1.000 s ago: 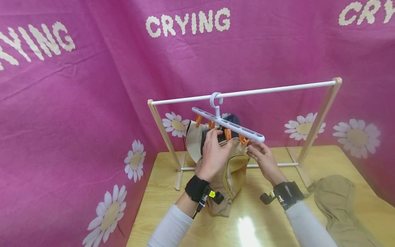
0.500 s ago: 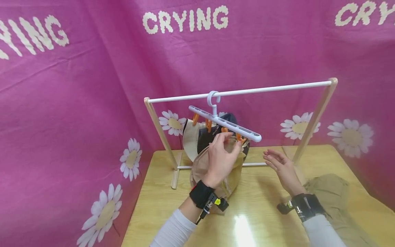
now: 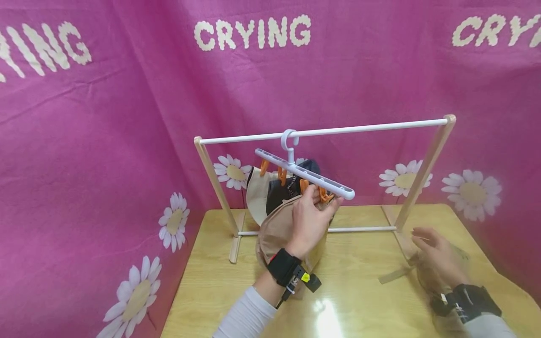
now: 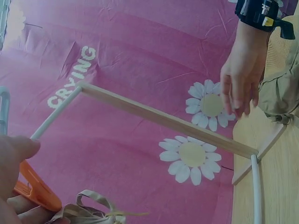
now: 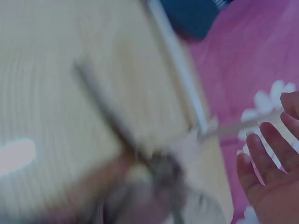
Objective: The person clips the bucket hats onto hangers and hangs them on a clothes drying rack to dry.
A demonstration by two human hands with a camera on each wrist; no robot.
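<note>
A pale hanger hooks over the white rail. My left hand is at its right end, with an orange clip between thumb and fingers; the exact contact is partly hidden. Below hangs a tan fabric hat, partly behind that hand, with a looped tie visible in the left wrist view. A dark piece with white lettering and a cream brim hang beside it. My right hand, its fingers loosely extended, is over a crumpled khaki fabric item on the table's right.
A small rack with a white top rail and wooden posts stands on the wooden table. Other orange clips line the hanger. A flat strap extends from the khaki item. A pink flowered cloth surrounds the table.
My right hand has left the hanger's right end and moved right and down to the khaki item. My left hand has shifted right along the hanger to the end clip.
</note>
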